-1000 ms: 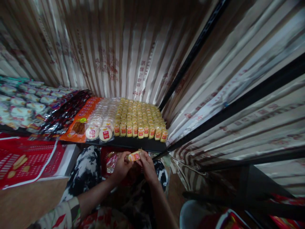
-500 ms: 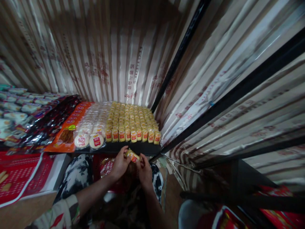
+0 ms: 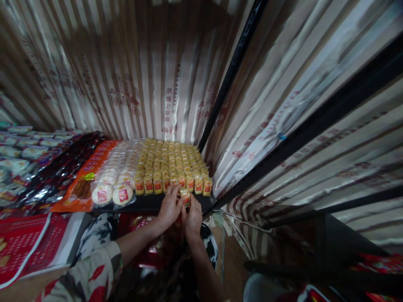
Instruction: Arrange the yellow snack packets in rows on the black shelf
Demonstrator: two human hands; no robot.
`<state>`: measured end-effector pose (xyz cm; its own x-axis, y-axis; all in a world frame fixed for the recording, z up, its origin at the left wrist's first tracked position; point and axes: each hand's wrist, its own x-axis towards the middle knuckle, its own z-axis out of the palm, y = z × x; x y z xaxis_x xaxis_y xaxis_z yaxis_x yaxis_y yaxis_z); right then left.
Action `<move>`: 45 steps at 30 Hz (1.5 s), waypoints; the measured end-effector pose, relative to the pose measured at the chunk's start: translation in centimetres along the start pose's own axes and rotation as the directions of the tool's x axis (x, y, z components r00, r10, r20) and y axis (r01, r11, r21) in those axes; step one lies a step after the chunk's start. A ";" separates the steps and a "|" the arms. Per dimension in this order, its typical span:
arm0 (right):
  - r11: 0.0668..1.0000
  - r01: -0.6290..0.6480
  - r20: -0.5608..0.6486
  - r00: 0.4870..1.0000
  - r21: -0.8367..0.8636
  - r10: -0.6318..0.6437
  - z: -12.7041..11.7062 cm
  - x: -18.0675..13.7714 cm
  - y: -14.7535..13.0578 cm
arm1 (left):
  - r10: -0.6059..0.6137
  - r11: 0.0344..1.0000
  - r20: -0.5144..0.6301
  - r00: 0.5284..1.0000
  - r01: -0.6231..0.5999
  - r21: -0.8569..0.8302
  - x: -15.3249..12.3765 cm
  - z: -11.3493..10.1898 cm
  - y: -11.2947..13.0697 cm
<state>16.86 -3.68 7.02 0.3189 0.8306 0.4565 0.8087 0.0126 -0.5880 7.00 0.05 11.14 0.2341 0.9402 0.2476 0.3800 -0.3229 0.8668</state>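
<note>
Between my hands is a small yellow wrapped snack cake (image 3: 185, 196) with a red label, upright at the front edge of the black shelf (image 3: 141, 205). My left hand (image 3: 170, 207) grips its left side with closed fingers. On its right side, the closed fingers of my right hand (image 3: 192, 216) hold it too. Just behind are tight rows of matching yellow snack cakes (image 3: 166, 161), their red labels facing me in the front row. My left fingertips hide part of that row.
Left of the rows stand round white packaged crackers (image 3: 122, 194), an orange snack bag (image 3: 75, 195), dark shiny packets (image 3: 59, 167) and white packets (image 3: 19, 153). Black metal posts (image 3: 231, 77) and a striped curtain (image 3: 145, 92) bound the shelf. A red bag (image 3: 22, 239) lies lower left.
Both hands have moved forward to the shelf edge with the snack cake. The cake was tilted above my lap and now stands upright before the front row. The view has shifted slightly.
</note>
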 end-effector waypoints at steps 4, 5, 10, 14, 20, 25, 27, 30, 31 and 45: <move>0.998 -0.052 -0.030 0.998 0.024 0.053 1.0 1.2 0.1 | 0.019 1.000 -0.010 1.000 -0.019 -0.008 0.3 0.3 -0.4; 0.998 -0.058 -0.032 0.998 0.025 0.059 1.2 1.3 0.1 | 0.024 1.000 -0.004 1.000 -0.024 -0.006 0.3 0.4 -0.5; 0.996 -0.075 -0.019 0.997 0.056 0.076 1.8 1.7 -0.2 | 0.051 0.998 -0.008 0.999 -0.051 0.033 0.1 0.3 -0.8; 0.986 -0.134 -0.047 0.989 0.094 0.139 1.8 1.8 -0.4 | 0.071 0.996 0.019 0.997 -0.072 0.058 0.1 0.1 -1.0; 0.973 -0.198 -0.024 0.979 0.115 0.202 2.2 1.8 0.2 | 0.085 0.992 0.050 0.995 -0.090 0.092 0.2 0.3 -0.8; 0.972 -0.195 -0.026 0.979 0.131 0.200 2.7 2.3 0.6 | 0.106 0.987 0.065 0.992 -0.113 0.115 0.2 0.5 -1.2; 0.971 -0.183 -0.035 0.981 0.157 0.190 2.8 2.4 0.6 | 0.109 0.985 0.069 0.992 -0.117 0.127 0.2 0.5 -1.3; 0.960 -0.163 -0.044 0.983 0.228 0.177 2.7 2.3 0.5 | 0.111 0.984 0.075 0.991 -0.120 0.131 0.2 0.5 -1.4; 0.953 -0.160 -0.045 0.983 0.257 0.177 2.7 2.2 0.5 | 0.113 0.984 0.074 0.991 -0.122 0.130 0.2 0.5 -1.4; 0.971 -0.101 -0.042 0.993 0.217 0.113 2.8 1.9 0.9 | 0.150 0.964 0.084 0.985 -0.165 0.210 0.1 0.8 -2.3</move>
<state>16.79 -0.52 5.50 0.4285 0.8028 0.4146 0.6454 0.0492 -0.7622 6.87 0.80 8.78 0.3626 0.8686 0.3377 0.5159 -0.4889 0.7034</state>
